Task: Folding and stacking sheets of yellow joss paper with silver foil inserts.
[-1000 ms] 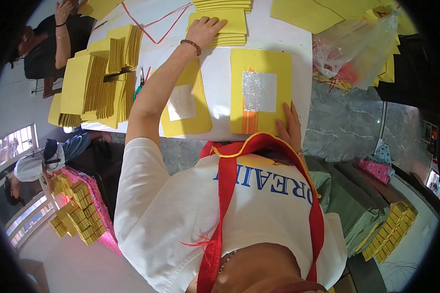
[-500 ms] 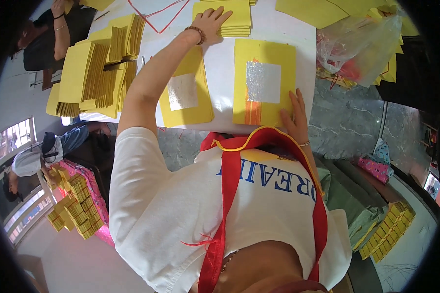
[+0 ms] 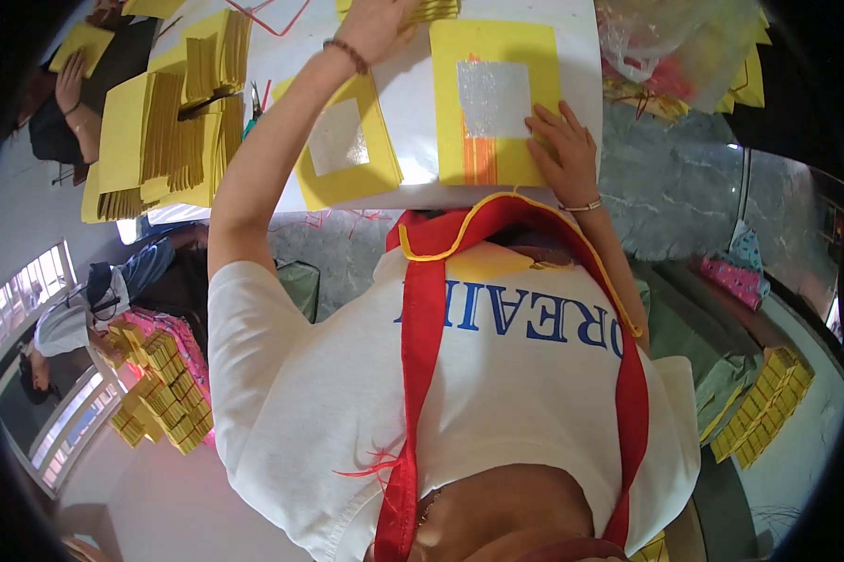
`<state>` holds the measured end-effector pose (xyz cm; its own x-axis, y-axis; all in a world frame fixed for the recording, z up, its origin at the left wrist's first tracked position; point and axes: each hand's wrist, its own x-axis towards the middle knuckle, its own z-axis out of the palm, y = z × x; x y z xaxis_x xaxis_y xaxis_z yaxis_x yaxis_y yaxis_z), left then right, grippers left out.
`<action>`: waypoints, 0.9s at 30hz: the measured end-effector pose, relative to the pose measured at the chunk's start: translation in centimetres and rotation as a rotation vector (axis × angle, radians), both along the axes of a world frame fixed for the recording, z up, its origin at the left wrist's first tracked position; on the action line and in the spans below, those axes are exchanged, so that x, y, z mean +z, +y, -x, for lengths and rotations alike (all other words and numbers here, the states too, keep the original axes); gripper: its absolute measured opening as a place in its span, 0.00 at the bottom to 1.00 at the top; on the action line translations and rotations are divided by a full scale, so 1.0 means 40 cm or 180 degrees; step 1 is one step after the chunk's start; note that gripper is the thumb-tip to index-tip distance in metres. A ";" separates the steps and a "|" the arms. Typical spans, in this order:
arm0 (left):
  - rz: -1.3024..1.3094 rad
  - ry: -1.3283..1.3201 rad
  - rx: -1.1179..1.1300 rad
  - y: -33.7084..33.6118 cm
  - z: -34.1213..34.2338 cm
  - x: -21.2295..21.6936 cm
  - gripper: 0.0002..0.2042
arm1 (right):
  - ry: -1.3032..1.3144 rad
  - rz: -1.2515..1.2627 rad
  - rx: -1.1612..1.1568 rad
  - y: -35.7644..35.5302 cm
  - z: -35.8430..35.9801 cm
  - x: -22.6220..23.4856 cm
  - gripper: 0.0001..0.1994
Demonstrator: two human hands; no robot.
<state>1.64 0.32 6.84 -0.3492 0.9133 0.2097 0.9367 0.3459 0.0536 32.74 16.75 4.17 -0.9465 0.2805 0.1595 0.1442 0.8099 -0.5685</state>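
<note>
Two piles of yellow joss paper lie on the white table before me. My right hand (image 3: 566, 155) rests with outstretched fingers on the right edge of the larger joss paper pile (image 3: 448, 94), fingertips at its silvery foil square (image 3: 493, 99). An orange band shows below that square. Left of it is a smaller, slightly turned joss paper pile (image 3: 333, 194) with a similar square, partly behind my left forearm. At the upper edge of the view, my left hand (image 3: 375, 28) is at the far yellow stack (image 3: 436, 11). Its fingers are partly cut off, so their grip is unclear.
Tall stacks of folded yellow paper (image 3: 125, 131) crowd the table's left side, with green-handled scissors (image 3: 252, 112) beside them. Red string (image 3: 270, 26) lies beyond. A clear plastic bag (image 3: 670, 47) is at the right. A co-worker's hand (image 3: 69, 86) holds yellow paper at upper left.
The view has shifted, so the table sits higher. My left hand, earlier spread on the far stack, is now turned at its near left side. My right fingers have moved inward over the larger pile.
</note>
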 end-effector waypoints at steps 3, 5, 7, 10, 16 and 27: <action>-0.0514 -0.0884 -0.0648 -0.036 -0.223 0.076 0.21 | 0.0212 0.0189 -0.0044 0.009 -0.007 -0.025 0.16; -0.0526 -0.0826 -0.0801 -0.075 -0.340 0.057 0.19 | 0.0266 0.0505 -0.0036 0.009 -0.001 -0.031 0.16; -0.0393 -0.0894 -0.0880 -0.103 -0.427 0.057 0.23 | 0.0448 0.0681 0.0035 0.010 0.006 -0.030 0.15; -0.0277 -0.0605 -0.0721 -0.131 -0.465 0.025 0.22 | 0.0634 0.1068 0.0055 0.006 0.012 -0.030 0.14; -0.0847 -0.1509 -0.0794 -0.132 -0.458 0.024 0.13 | 0.0241 0.2819 -0.0249 0.009 0.007 -0.007 0.17; -0.0783 -0.2861 -0.0156 -0.122 -0.435 0.018 0.08 | 0.0088 0.3270 -0.0323 0.035 0.015 0.008 0.26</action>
